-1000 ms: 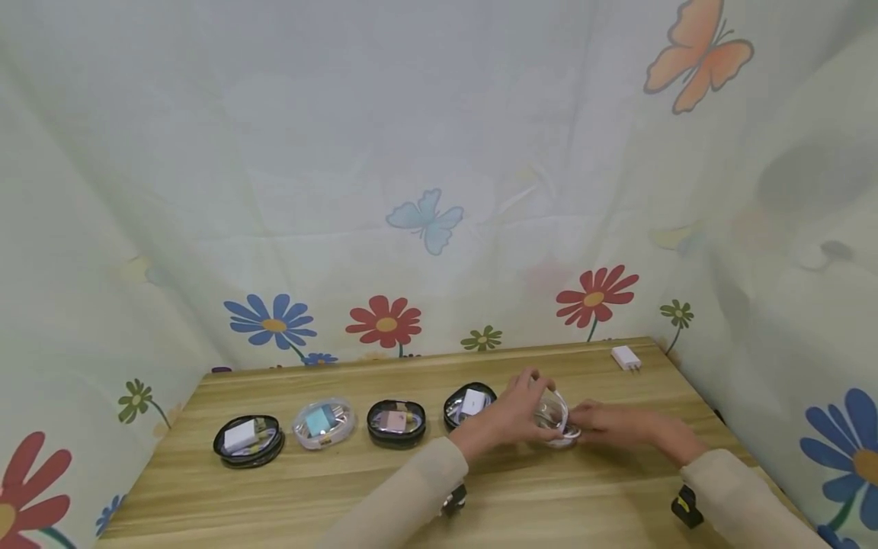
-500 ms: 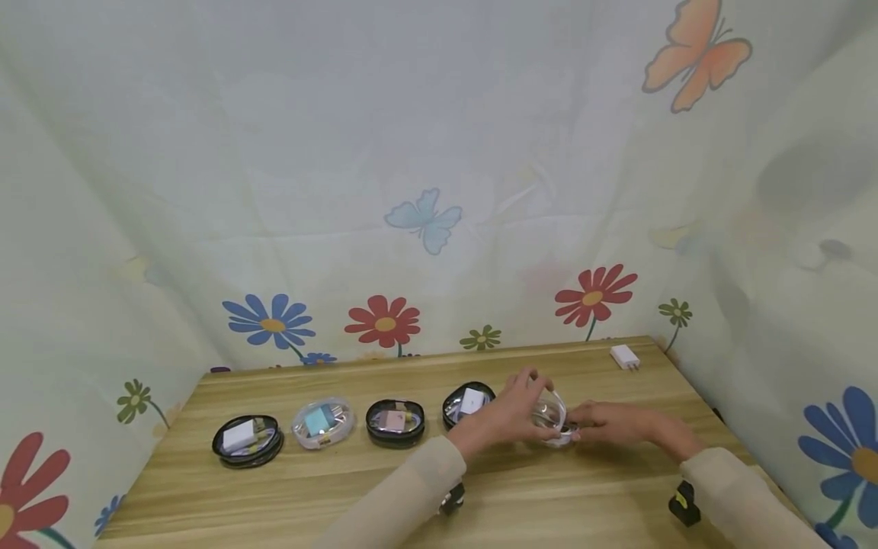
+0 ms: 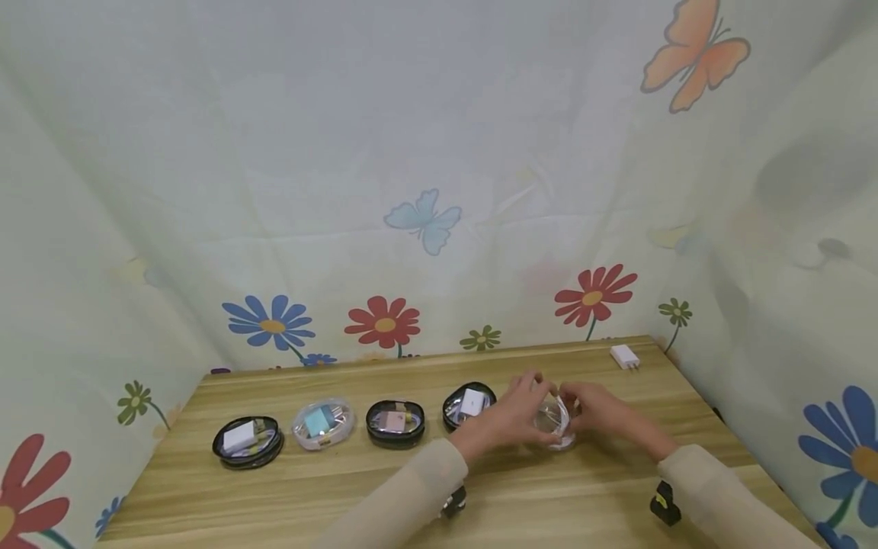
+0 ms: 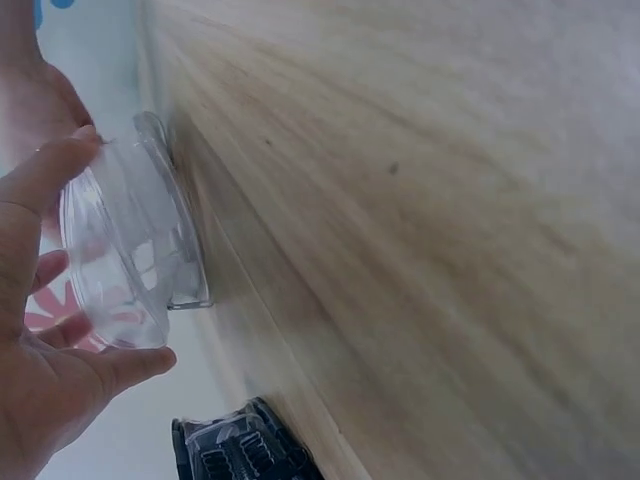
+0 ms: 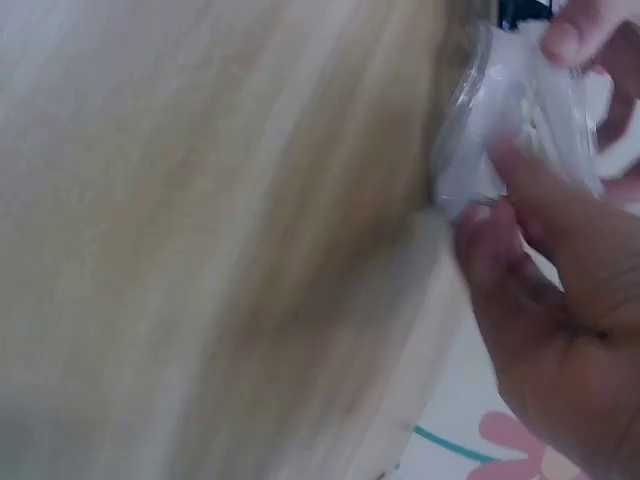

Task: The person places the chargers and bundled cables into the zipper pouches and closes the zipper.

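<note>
Right hand (image 3: 595, 412) has moved in from the right: half a second ago it lay flat and stretched out at the lower right of the clear case, and now its fingers (image 5: 520, 235) are curled on the case's edge, pinching it. Left hand (image 3: 516, 415) keeps its hold, fingers wrapped over the domed clear case (image 3: 552, 421), which rests on the wooden table (image 3: 343, 488) right of centre in the head view. Left of it four more cases stand in a row, the nearest a black-rimmed case (image 3: 469, 404). Both hands now grip the case together, so I judge they are closing or opening it.
</note>
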Motion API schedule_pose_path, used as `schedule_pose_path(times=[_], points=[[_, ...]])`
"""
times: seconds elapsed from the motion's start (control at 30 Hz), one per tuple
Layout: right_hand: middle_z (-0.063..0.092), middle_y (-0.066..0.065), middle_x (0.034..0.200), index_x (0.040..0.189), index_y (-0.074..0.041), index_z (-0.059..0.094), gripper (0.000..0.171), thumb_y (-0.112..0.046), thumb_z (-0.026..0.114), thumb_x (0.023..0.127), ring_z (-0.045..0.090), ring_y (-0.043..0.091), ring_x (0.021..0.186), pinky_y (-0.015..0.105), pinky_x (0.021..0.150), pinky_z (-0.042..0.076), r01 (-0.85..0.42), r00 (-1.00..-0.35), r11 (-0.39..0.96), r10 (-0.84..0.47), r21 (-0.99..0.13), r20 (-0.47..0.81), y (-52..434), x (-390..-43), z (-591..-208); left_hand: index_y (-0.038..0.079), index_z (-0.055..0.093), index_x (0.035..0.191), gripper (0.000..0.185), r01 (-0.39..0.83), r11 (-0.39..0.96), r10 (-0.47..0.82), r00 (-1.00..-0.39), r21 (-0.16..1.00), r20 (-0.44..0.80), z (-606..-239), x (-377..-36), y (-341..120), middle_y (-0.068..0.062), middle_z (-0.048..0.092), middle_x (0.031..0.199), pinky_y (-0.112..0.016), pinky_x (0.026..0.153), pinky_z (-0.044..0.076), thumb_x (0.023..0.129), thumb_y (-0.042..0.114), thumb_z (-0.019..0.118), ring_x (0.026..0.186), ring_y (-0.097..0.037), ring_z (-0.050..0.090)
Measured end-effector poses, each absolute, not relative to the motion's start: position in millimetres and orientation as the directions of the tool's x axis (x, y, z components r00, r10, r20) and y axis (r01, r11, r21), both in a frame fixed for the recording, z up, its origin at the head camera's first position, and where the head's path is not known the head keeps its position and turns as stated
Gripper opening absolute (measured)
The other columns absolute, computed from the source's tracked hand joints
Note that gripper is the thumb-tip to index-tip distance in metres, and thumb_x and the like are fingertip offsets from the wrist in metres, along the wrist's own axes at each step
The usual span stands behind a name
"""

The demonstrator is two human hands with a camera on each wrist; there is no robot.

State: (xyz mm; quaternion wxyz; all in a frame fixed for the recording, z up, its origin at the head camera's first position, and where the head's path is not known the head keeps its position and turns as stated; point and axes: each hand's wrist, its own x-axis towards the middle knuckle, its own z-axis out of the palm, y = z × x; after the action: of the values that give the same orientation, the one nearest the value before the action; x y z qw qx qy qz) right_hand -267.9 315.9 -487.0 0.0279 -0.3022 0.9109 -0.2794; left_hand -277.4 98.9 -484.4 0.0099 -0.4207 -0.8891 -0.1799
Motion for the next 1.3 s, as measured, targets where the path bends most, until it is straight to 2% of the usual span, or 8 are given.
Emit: schedule_pose_path(times=[0.17,0.33,0.53,0.7,0.8,0.97,1.17,1.3], points=[[0.055,-0.016,0.068,0.075,-0.017,0.065,0.022,-0.006,0.084,0.076,0.043,-0.004,0.062,0.018,0.055,0.039,-0.616,-0.784,0.702,-0.589,-0.359,0.194,315,-268,-495,0.021,0.048,0.136,0.072,0.750,0.582,0.748,-0.645,0.315,0.154,-484,-275,98,-0.007,0.039,0.139,-0.027,0.094,0.049,0.081,0.051,0.083,0.123,-0.023,0.044],[0.070,-0.012,0.085,0.093,-0.013,0.074,0.010,-0.016,0.081,0.087,0.059,-0.003,0.075,0.023,0.066,0.055,-0.637,-0.745,0.614,-0.645,-0.466,0.169,327,-264,-489,0.021,0.046,0.136,0.073,0.751,0.581,0.745,-0.646,0.312,0.167,-483,-276,97,-0.007,0.040,0.139,-0.027,0.093,0.050,0.081,0.051,0.083,0.122,-0.022,0.045],[0.073,-0.008,0.099,0.105,-0.010,0.074,0.010,-0.015,0.069,0.097,0.065,0.001,0.088,0.026,0.077,0.057,-0.644,-0.718,0.538,-0.671,-0.544,0.186,336,-256,-487,0.022,0.047,0.135,0.071,0.748,0.577,0.745,-0.646,0.328,0.164,-485,-278,95,-0.004,0.040,0.137,-0.025,0.094,0.049,0.081,0.051,0.083,0.122,-0.019,0.044],[0.074,-0.006,0.095,0.101,-0.011,0.075,0.010,-0.015,0.077,0.091,0.065,0.003,0.086,0.025,0.076,0.057,-0.560,-0.795,0.585,-0.579,-0.587,0.181,329,-257,-497,0.022,0.047,0.135,0.071,0.756,0.568,0.751,-0.638,0.326,0.171,-487,-280,95,-0.004,0.039,0.138,-0.026,0.095,0.049,0.081,0.053,0.082,0.123,-0.019,0.044],[0.070,-0.010,0.088,0.093,-0.012,0.074,0.011,-0.015,0.082,0.086,0.060,0.000,0.078,0.023,0.070,0.054,-0.533,-0.831,0.653,-0.523,-0.539,0.188,321,-260,-507,0.020,0.048,0.134,0.071,0.768,0.562,0.758,-0.626,0.307,0.180,-486,-279,96,-0.005,0.040,0.138,-0.027,0.097,0.048,0.081,0.053,0.082,0.123,-0.021,0.045],[0.066,-0.011,0.079,0.080,-0.012,0.070,0.016,-0.007,0.085,0.078,0.055,-0.003,0.072,0.022,0.063,0.051,-0.621,-0.776,0.643,-0.583,-0.448,0.241,313,-262,-506,0.019,0.050,0.134,0.071,0.775,0.557,0.766,-0.618,0.299,0.174,-484,-278,95,-0.006,0.040,0.137,-0.029,0.100,0.047,0.081,0.054,0.082,0.124,-0.021,0.044],[0.074,-0.008,0.093,0.096,-0.014,0.078,0.008,-0.008,0.075,0.092,0.062,-0.002,0.083,0.023,0.072,0.056,-0.675,-0.653,0.491,-0.745,-0.550,0.135,329,-260,-488,0.022,0.048,0.135,0.071,0.753,0.577,0.750,-0.642,0.317,0.158,-484,-278,93,-0.003,0.040,0.138,-0.027,0.093,0.049,0.081,0.053,0.082,0.122,-0.019,0.044],[0.074,-0.005,0.111,0.111,-0.017,0.078,0.017,-0.015,0.066,0.100,0.067,0.008,0.101,0.030,0.085,0.057,-0.566,-0.732,0.551,-0.678,-0.613,0.066,346,-261,-479,0.023,0.049,0.136,0.070,0.737,0.594,0.738,-0.659,0.324,0.145,-485,-279,92,-0.001,0.040,0.137,-0.027,0.093,0.050,0.082,0.053,0.082,0.122,-0.019,0.045]])
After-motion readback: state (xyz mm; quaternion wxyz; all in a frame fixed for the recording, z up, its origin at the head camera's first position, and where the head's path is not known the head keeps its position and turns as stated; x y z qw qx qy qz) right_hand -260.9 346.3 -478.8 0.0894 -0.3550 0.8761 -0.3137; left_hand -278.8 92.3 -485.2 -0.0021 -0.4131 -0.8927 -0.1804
